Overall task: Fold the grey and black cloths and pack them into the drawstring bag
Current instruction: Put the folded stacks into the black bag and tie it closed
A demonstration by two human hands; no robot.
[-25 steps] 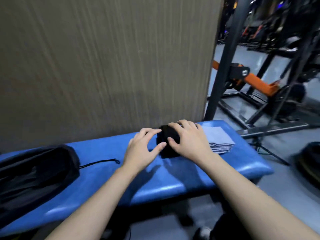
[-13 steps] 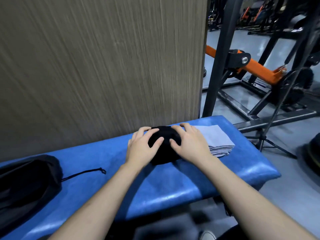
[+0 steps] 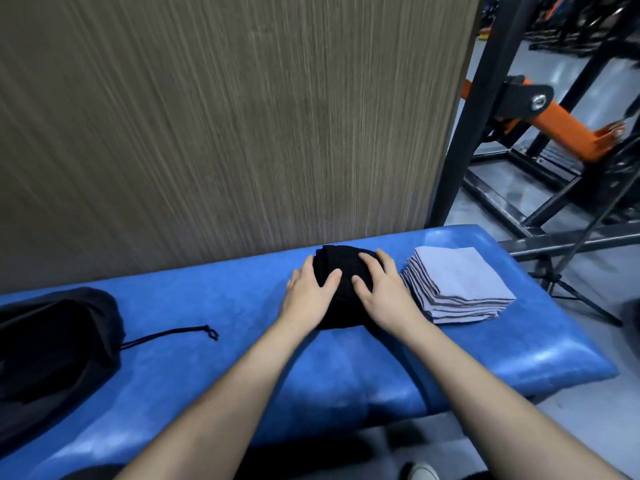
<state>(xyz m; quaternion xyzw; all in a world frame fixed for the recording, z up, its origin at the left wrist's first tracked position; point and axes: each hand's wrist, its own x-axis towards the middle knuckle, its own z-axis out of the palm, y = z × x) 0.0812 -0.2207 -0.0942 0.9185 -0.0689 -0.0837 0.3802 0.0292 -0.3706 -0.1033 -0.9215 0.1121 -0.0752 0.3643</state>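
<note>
On the blue counter [image 3: 346,368], the grey cloths [image 3: 457,282] lie folded just right of the black cloths [image 3: 341,271], which both the left hand [image 3: 310,294] and right hand [image 3: 384,292] press with flat, uncurled fingers; packing into the drawstring bag [image 3: 52,341], far left of them, remains.

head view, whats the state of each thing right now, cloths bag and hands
black cloths: folded bundle on the bench, under both hands
grey cloths: folded, stacked, untouched
drawstring bag: lying on the bench, cord trailing out
left hand: resting on the black bundle
right hand: resting on the black bundle
</note>
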